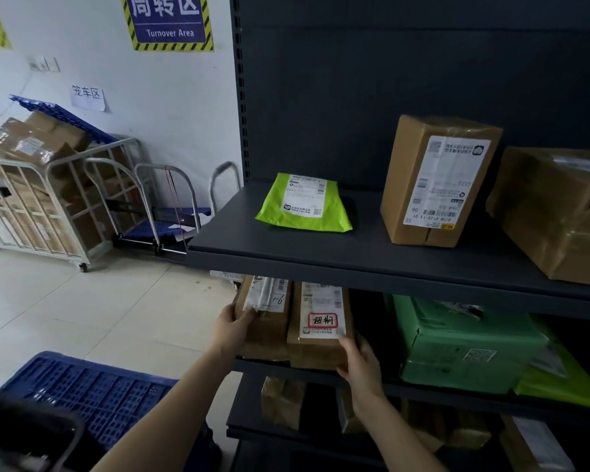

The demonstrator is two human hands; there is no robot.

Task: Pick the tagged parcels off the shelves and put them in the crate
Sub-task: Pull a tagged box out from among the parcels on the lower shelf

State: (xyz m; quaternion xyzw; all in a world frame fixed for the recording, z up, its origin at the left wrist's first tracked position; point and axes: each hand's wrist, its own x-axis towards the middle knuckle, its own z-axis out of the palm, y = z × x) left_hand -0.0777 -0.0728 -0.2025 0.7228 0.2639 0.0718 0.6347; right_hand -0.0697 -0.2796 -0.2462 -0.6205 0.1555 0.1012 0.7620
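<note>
Both hands reach into the middle shelf (321, 371) of a dark rack. The left hand (230, 327) grips the left edge of a brown box (269, 330) that has a white label with "1-6" written on it. The right hand (360, 362) holds the front right corner of the tagged box (315, 349), fingers curled around it. This box has a white label with a red-framed tag (322, 320) on top. The two brown boxes lie side by side and touch each other, at the left end of the shelf. To their right on the same shelf sits a green parcel (464, 349), a little apart. On the top shelf (321, 264) lie a lime bag (304, 204), a tall box (433, 180) standing up, and a big box (556, 212) at the right edge. More brown parcels sit on the lowest shelf, but they are dark and hard to see. The blue crate (89, 393) stands on the floor at the lower left, near the left arm. Farther back by the white wall are a metal cage cart (41, 195) full of boxes and a blue sign (169, 20) that says "Turnover Area".
</note>
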